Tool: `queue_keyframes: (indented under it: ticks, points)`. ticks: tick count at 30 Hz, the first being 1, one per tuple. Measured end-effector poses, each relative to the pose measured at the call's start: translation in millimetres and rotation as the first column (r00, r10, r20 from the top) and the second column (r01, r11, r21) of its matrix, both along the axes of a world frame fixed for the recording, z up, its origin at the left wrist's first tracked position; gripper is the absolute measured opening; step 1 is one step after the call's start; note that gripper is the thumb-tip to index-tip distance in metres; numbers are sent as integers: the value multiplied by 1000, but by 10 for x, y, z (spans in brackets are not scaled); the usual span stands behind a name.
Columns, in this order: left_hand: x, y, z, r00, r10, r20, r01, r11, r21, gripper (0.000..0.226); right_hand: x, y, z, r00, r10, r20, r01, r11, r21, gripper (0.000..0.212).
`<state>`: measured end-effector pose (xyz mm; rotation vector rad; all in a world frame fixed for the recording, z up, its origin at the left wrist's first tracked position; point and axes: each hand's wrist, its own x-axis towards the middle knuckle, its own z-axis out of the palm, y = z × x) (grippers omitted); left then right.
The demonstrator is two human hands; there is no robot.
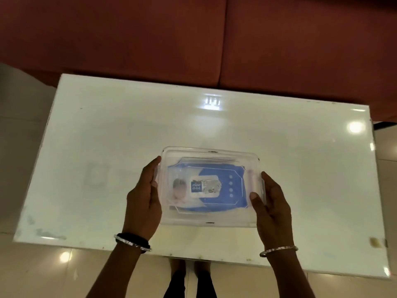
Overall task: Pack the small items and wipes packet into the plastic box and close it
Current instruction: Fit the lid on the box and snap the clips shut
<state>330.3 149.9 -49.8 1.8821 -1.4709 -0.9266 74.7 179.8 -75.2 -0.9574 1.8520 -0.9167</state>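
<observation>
ROOM & BACKGROUND

White glossy table (107, 130), rectangular, fills centre of view. Surface shows reflections: bright round spot near right edge, barred rectangular glare near far edge. Smudges at near-left corner; brownish mark (374, 241) at near-right corner. Behind table: red-brown sofa (129, 33) w/ vertical seam between cushions. Floor (32, 274): pale polished tile, visible at left, right & near side, w/ round light reflection lower left. Lighting dim overall.
</observation>
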Motion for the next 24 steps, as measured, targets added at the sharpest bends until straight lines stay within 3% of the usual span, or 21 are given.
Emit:
queue_keyframes:
  ticks: [4,11,18,21,24]
  points:
    - [-63,15,-81,999,31,6,-31,1000,2,46,32,-56,-45,985,55,-166,-53,999,12,49]
    - [-4,80,-210,995,86,59,-91,992,91,47,55,-43,-113,981,41,-187,-42,999,0,53]
    - [156,69,-315,938,321,-128,-267,909,319,26,7,-44,-177,989,20,-143,-3,993,118,56]
    - [221,71,-397,905,359,-230,-246,880,407,24,-56,-83,-193,999,-26,-28,30,987,156,58]
    - [258,80,-438,810,388,-440,-141,857,496,34,-128,-105,-176,986,-78,146,52,983,178,59]
